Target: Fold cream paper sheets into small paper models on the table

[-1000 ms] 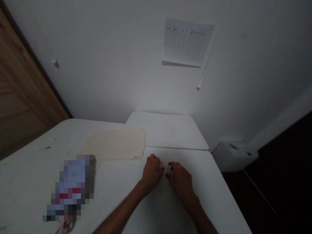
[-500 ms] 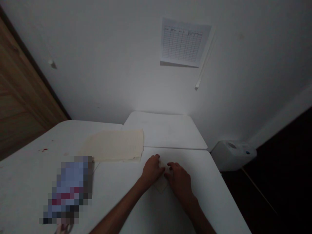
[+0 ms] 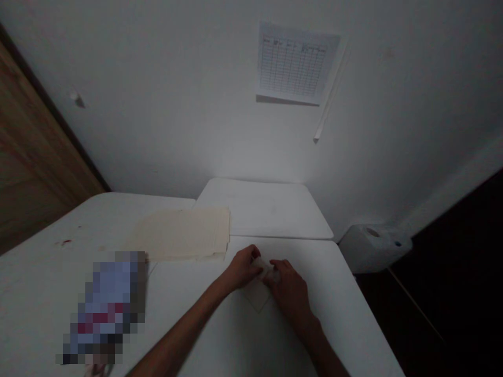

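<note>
Far edge newly lifted, pale paper square [image 3: 257, 298] pinched by left hand [image 3: 243, 268] and right hand [image 3: 290, 290].

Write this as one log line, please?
left hand: grips small paper | right hand: grips it too | cream sheets: lying apart, on table

The table [image 3: 47, 277] is plain white, with a small red smear [image 3: 64, 242] near its left edge. The small sheet [image 3: 257, 297] on the table is pale off-white and unpatterned, and the stack of papers [image 3: 184, 233] toward the table's far side is cream. Left of the table, a panel [image 3: 27, 157] shows brown wood grain. On the white wall behind the table, a page [image 3: 293, 65] carries a fine grey grid.
</note>
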`<state>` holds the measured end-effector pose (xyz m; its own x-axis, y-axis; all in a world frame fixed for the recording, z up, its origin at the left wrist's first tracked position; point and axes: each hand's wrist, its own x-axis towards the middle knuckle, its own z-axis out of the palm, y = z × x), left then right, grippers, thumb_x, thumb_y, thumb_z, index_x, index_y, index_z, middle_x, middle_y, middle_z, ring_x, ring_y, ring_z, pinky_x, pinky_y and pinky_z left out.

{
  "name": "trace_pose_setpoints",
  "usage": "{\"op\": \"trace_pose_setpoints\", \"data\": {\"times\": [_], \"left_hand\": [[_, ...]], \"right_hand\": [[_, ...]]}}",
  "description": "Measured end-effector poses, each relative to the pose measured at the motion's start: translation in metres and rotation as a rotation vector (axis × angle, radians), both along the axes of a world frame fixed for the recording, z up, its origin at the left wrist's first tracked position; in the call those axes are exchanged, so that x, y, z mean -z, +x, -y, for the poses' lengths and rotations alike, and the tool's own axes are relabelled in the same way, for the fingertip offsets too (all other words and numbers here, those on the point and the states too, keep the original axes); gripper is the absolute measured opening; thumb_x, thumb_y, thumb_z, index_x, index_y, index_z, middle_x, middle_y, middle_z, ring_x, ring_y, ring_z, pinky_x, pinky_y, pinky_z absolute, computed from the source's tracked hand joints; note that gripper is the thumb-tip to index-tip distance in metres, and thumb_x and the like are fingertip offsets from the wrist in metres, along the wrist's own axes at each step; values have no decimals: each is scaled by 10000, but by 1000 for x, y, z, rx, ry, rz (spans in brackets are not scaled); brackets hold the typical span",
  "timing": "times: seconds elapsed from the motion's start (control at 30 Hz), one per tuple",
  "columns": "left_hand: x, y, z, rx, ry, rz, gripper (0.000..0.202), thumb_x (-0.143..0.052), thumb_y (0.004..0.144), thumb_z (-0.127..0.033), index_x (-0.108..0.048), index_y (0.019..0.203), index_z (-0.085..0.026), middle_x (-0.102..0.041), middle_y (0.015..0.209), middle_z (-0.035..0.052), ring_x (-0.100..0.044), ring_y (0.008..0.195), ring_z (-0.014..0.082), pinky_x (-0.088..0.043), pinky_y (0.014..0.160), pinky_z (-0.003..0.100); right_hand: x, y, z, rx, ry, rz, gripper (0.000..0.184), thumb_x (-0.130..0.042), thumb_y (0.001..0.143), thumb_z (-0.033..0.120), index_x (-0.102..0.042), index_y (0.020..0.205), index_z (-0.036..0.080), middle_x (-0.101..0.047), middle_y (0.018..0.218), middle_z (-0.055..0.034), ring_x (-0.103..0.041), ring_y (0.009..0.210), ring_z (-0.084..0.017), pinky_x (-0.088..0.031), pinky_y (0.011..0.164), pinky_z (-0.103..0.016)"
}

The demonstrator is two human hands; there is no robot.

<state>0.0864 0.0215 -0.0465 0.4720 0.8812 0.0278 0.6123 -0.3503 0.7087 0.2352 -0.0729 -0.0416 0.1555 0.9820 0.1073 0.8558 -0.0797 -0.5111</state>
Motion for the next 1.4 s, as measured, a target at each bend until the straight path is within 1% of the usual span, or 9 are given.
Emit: {"op": "trace_pose_setpoints", "data": {"times": [0.1,0.3,0.4,0.6,0.77,0.9,1.1,1.3,1.4], "left_hand": [[1,-6,3,86,-37,63,416,-679,656,-126,-564,1055,-148,-634,793,-7,-577,679,140,-423,595,224],[12,-7,11,80,1,150,613,-752,643,-290,-516,1198,-180,-652,865,24,-596,742,183,-431,627,250],[13,-6,10,56,37,118,489,-695,674,-211,-557,1141,-168,-646,812,14,-588,723,173,-419,628,246],[13,-11,7,109,69,121,68,-651,714,-170,-664,779,-153,-632,707,2,-553,661,151,-389,602,239],[15,-17,5,147,110,178,82,-624,804,-217,-686,809,-163,-654,746,4,-566,689,140,-414,643,231],[11,-22,4,168,142,204,124,-587,850,-225,-694,810,-177,-664,790,13,-581,719,139,-430,675,230],[7,-40,8,234,165,108,230,-650,789,-213,-675,1017,-197,-671,935,39,-594,841,182,-441,759,270],[0,-59,11,238,99,66,132,-583,842,-249,-637,759,-163,-552,718,-1,-511,677,141,-392,632,239],[-3,-61,12,252,61,83,104,-624,812,-268,-636,805,-165,-542,744,-4,-504,700,142,-388,638,238]], "right_hand": [[1,2,0,-29,18,-27,388,-571,829,274,-577,1216,247,-615,1143,-44,-626,972,-208,-447,796,-277],[3,6,-1,-89,65,-79,351,-551,854,292,-588,1199,239,-643,1087,-45,-637,937,-201,-444,811,-275],[6,9,-1,-94,77,-86,346,-567,834,272,-598,1177,244,-652,1068,-38,-642,915,-201,-445,798,-280],[9,10,1,-81,71,-82,364,-594,802,261,-607,1166,261,-652,1071,-36,-639,908,-210,-448,790,-295],[7,15,-3,-107,71,-124,363,-629,774,246,-629,1137,259,-654,1076,-32,-631,926,-205,-444,798,-290],[5,21,-8,-128,52,-167,139,-639,776,243,-702,899,233,-695,895,-17,-633,792,-180,-438,748,-276],[6,28,-10,-90,34,-295,68,-661,767,253,-702,736,208,-688,724,1,-627,672,-154,-446,658,-244],[5,32,-9,-150,69,-226,79,-666,777,264,-707,741,206,-689,739,-5,-621,687,-156,-436,667,-250],[5,34,-10,-165,55,-203,85,-664,785,274,-708,755,208,-689,745,-1,-618,691,-151,-431,664,-246]]}}
